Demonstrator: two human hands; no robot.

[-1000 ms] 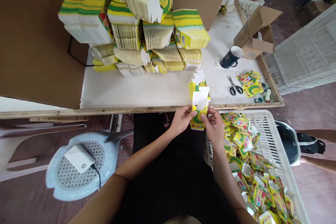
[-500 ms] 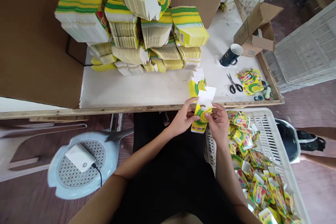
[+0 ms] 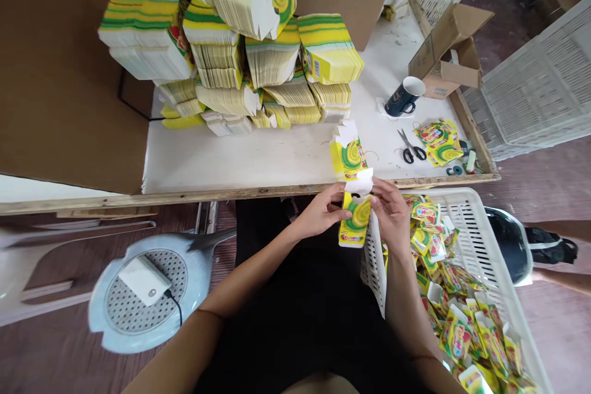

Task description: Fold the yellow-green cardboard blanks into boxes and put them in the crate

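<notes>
A small yellow and green cardboard box (image 3: 355, 219) is held between my two hands in front of the table edge, its white top flap bent up. My left hand (image 3: 323, 212) grips its left side, thumb across the printed front. At the right side my right hand (image 3: 391, 209) has its fingers curled behind the upper part and its thumb by the edge. Just beyond, other flat yellow cartons (image 3: 347, 151) with white flaps lie on the white tabletop (image 3: 240, 160). To the right, a white plastic basket (image 3: 470, 209) is full of printed boxes (image 3: 457, 338).
Stacks of flat cartons (image 3: 272, 61) stand at the back. Scissors (image 3: 410, 146), a dark mug (image 3: 404, 98), flat packs (image 3: 438, 141) and an opened cardboard box (image 3: 446, 55) sit at right. A stool (image 3: 138, 295) bears a white device (image 3: 144, 280). A person's legs (image 3: 561, 258) show far right.
The held box has come squarer and more upright, slightly lower, and its white flap is now folded. My right hand has shifted a little right along its side.
</notes>
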